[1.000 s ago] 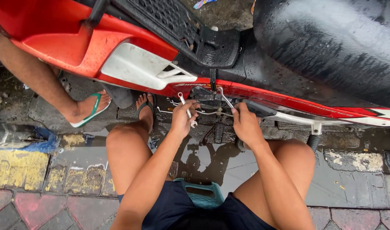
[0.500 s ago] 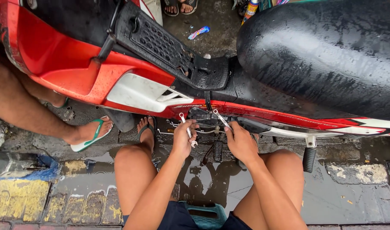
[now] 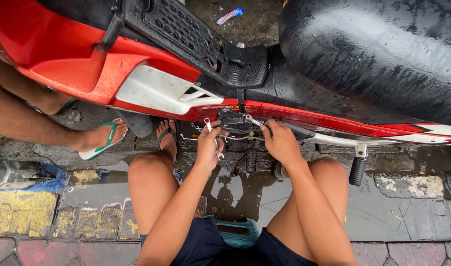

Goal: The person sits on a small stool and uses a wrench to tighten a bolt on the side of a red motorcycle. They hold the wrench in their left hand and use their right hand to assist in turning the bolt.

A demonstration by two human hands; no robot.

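Observation:
I sit on a low teal stool (image 3: 235, 231) beside a red and black motorbike (image 3: 151, 64). My left hand (image 3: 209, 145) is closed around a silver wrench (image 3: 208, 125) that points up at the underside of the bike. My right hand (image 3: 279, 143) grips another silver wrench (image 3: 252, 119), whose head sits against a dark part below the red side panel. Both hands are close together, just under the panel's edge. The black wet seat (image 3: 378, 54) fills the upper right.
Another person's leg and foot in a green sandal (image 3: 100, 140) stand at the left. A black footpeg (image 3: 356, 170) hangs at the right. Wet pavement with a puddle (image 3: 240, 189) lies between my knees; a yellow-painted kerb (image 3: 23, 216) is at the lower left.
The view has shifted down and closer to the bike's side. Both hands stay on their wrenches at the same spot, with slight turning of the tools.

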